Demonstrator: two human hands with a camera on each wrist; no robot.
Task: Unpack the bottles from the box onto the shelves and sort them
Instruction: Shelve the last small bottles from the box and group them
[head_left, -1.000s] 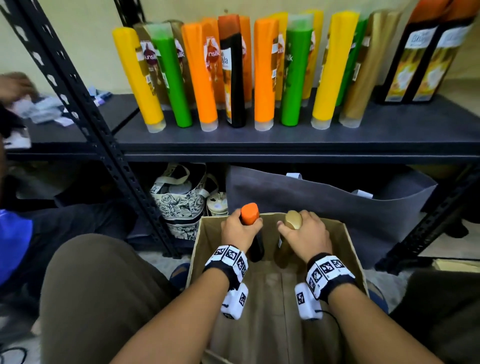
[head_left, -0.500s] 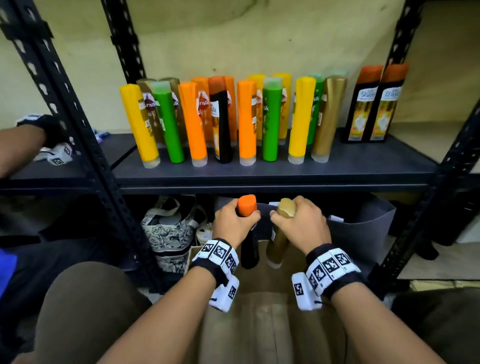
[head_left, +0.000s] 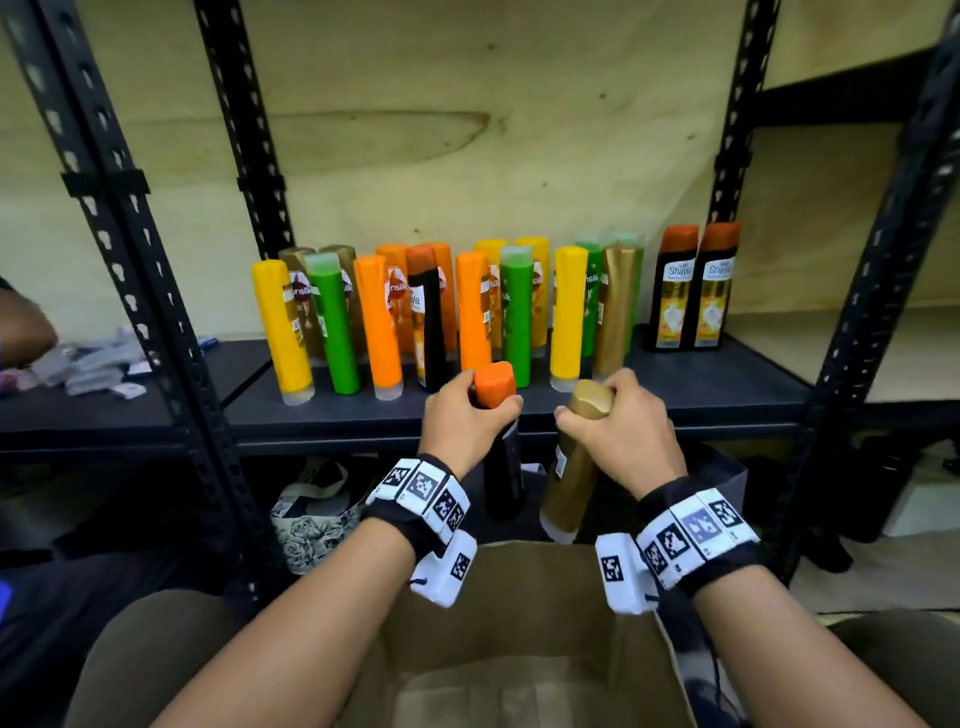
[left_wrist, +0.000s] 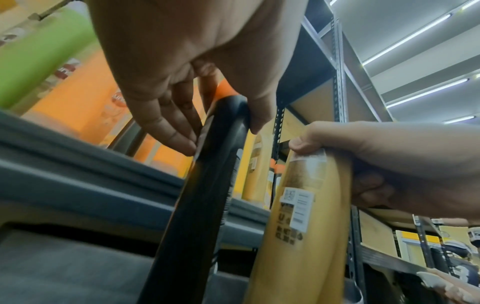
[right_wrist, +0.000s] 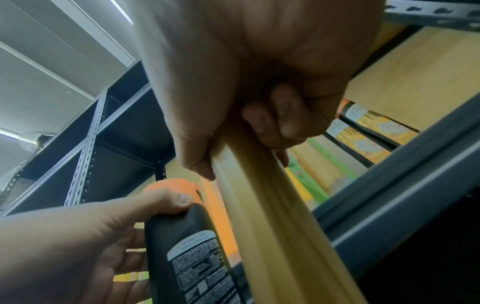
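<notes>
Bottles fill both hands: the left hand (head_left: 464, 415) grips a black bottle (head_left: 503, 470) just under its orange cap, and the right hand (head_left: 626, 428) is curled round a gold bottle (head_left: 570, 480) near its top. Both hang roughly upright, caps at twelve o'clock, above the box (head_left: 519, 649) and before the shelf (head_left: 691, 387) edge. Shelved bottles (head_left: 470, 312) stand at twelve o'clock, blocking the middle. Since a second ago, both bottles have risen out of the box.
</notes>
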